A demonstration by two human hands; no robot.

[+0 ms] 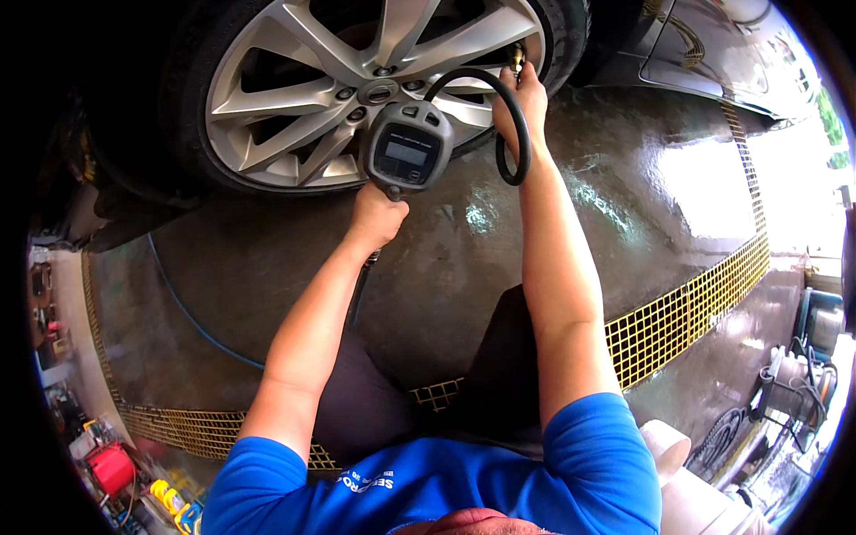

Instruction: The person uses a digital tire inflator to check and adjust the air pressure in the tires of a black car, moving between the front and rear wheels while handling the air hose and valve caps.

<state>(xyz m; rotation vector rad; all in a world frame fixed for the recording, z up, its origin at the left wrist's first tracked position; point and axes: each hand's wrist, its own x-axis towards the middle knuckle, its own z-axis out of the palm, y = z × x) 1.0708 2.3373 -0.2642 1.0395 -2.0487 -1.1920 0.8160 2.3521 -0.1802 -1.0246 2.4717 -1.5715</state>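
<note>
My left hand [378, 215] is closed around the handle of a digital tyre inflator gauge [408, 148], whose screen faces up. From the gauge a black rubber hose [520, 127] loops over to my right hand [523, 100]. There my fingers grip the brass air chuck [517, 59] at the outer edge of the rim, at the upper right of the wheel; the valve stem itself is hard to make out. Before me stands a silver alloy wheel [378, 92] with a black tyre [568, 40]. An air line runs down from the handle beside my left forearm.
A dark car body [695, 53] reaches to the upper right. Yellow floor grating [689, 314] crosses behind and beside me. A blue hose [194, 321] lies on the wet floor at left. A red container [112, 468] and machinery [792, 388] stand at the sides.
</note>
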